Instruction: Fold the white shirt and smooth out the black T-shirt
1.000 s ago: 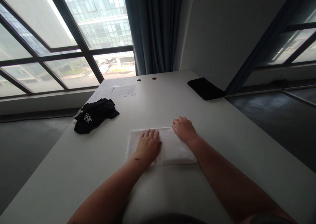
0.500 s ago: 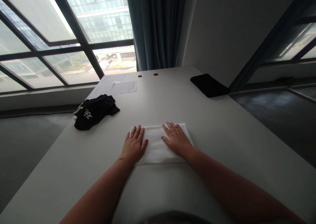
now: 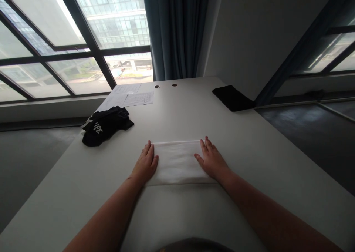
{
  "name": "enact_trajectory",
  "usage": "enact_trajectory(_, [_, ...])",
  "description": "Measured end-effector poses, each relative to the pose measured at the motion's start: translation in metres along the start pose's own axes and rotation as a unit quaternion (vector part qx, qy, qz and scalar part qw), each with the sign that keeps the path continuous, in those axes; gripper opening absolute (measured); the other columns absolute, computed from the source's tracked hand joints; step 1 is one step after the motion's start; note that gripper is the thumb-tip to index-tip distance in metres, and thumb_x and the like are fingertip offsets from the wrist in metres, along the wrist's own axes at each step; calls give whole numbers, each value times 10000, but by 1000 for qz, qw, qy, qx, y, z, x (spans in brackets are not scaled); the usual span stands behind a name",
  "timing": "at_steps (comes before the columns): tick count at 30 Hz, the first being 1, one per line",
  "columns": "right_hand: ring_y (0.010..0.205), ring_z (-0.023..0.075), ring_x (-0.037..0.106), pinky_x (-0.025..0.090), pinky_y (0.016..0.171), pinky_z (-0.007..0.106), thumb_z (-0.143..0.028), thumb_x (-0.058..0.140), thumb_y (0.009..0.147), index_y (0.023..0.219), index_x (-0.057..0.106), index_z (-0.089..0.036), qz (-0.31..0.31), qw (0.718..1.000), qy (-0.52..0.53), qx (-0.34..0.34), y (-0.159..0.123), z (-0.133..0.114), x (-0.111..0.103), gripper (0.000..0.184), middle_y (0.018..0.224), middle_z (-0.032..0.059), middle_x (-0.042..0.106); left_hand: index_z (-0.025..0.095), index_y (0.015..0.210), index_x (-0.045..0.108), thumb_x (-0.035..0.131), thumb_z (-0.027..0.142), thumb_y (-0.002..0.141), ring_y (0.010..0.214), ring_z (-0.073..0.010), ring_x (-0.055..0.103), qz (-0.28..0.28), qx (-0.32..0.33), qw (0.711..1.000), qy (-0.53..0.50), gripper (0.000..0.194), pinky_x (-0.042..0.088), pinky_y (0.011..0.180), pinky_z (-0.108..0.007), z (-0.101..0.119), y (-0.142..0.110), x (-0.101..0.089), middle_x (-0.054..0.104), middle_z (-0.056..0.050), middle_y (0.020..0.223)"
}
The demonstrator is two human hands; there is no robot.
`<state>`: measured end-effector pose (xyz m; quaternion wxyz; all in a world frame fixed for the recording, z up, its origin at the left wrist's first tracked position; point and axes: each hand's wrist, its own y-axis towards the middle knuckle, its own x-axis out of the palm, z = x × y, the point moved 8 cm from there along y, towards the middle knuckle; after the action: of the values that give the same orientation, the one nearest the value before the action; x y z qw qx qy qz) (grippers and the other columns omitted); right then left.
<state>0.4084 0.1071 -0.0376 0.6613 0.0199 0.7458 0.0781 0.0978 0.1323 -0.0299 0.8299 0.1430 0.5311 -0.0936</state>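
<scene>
Your bare left hand (image 3: 145,162) and bare right hand (image 3: 213,161) rest palm-down, apart — straightened fingers (image 3: 151,152) forward, thumbs (image 3: 198,158) inward. Your bare forearms (image 3: 107,209) slant toward each other.

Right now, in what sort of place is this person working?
Probably an office or a similar workroom: there is a large white table with papers on it, and a big window facing a glass-fronted building.

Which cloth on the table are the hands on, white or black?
The white cloth, lying flat with the left hand and right hand at opposite ends. The black cloth lies bunched at the table's left edge, untouched.
</scene>
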Motion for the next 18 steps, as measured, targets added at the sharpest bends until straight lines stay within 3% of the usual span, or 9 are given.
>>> enact_trajectory(4, [1573,354,287,240,1269,511,-526,363,1044,1645,255,-8,-4,1000,-8,20,-2,5,0,801,1697,300,228,76,1603,366,369,369,1040,1598,-294,253,8,-16,999,-37,634,298,1290,-461,-7,2,-2,188,-211,1737])
enact_trajectory(8, [1577,370,269,188,1263,583,-511,380,1051,1664,293,-126,-24,998,-18,58,-1,7,-3,728,1705,246,267,74,1584,389,390,346,1032,1591,-310,274,15,-2,999,-39,615,314,1285,-479,-4,4,-3,221,-215,1729])
enact_trajectory(11, [1570,369,278,185,1256,572,-500,397,1056,1659,327,-166,-42,996,-18,78,1,8,-7,692,1677,229,349,99,1566,413,425,320,1018,1566,-308,337,31,8,999,-14,591,339,1274,-464,4,3,-10,288,-196,1712])
enact_trajectory(15, [1512,362,359,251,1221,556,-457,415,1054,1617,415,-185,-16,998,-22,57,1,5,-21,626,1597,201,483,131,1514,470,504,367,997,1362,-328,575,56,-62,993,86,569,468,1142,-450,9,-1,-32,498,-201,1570])
enact_trajectory(18, [1323,345,514,368,1124,491,-443,471,1036,1544,517,-186,14,999,-22,35,-1,3,-35,571,1403,188,630,161,1383,567,508,417,1007,1135,-297,688,31,-133,981,141,459,519,977,-390,8,-4,-45,682,-165,1324])
